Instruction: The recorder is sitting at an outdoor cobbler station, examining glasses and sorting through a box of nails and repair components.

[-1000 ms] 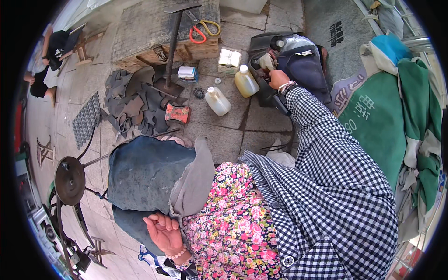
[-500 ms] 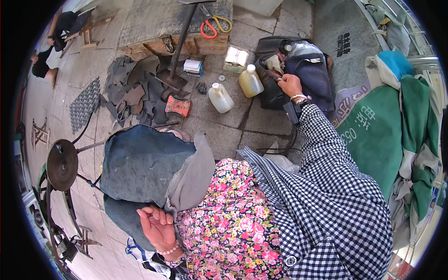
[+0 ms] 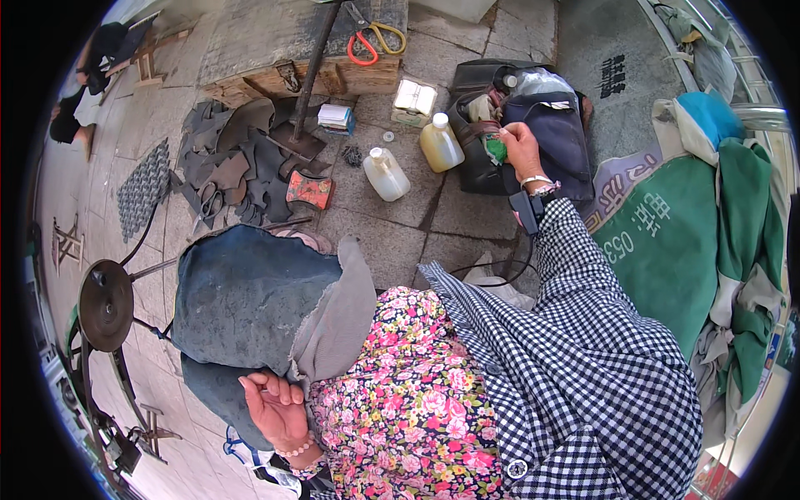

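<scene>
My right hand (image 3: 522, 152) is closed on a small crumpled green thing (image 3: 495, 149), whose kind I cannot make out. It is over the open black bag (image 3: 479, 177), which is stuffed with a dark blue pouch (image 3: 543, 133) and cloth. Loosely curled, with nothing visible in it, my left hand (image 3: 277, 410) rests palm up on my lap beside a worn dark blue-grey apron (image 3: 250, 292) with a turned-back grey edge.
Two plastic bottles, one yellowish (image 3: 442, 143) and one pale (image 3: 387, 175), stand left of the bag. Beyond are scissors (image 3: 364, 46) on a wooden box (image 3: 275, 50), leather scraps (image 3: 229, 171), and a red tin (image 3: 309, 191). A round metal wheel (image 3: 107, 305) stands at left.
My right hand has drawn back a little from the bag's opening, and the green thing now shows in its fingers. The left hand stays curled on my lap.
</scene>
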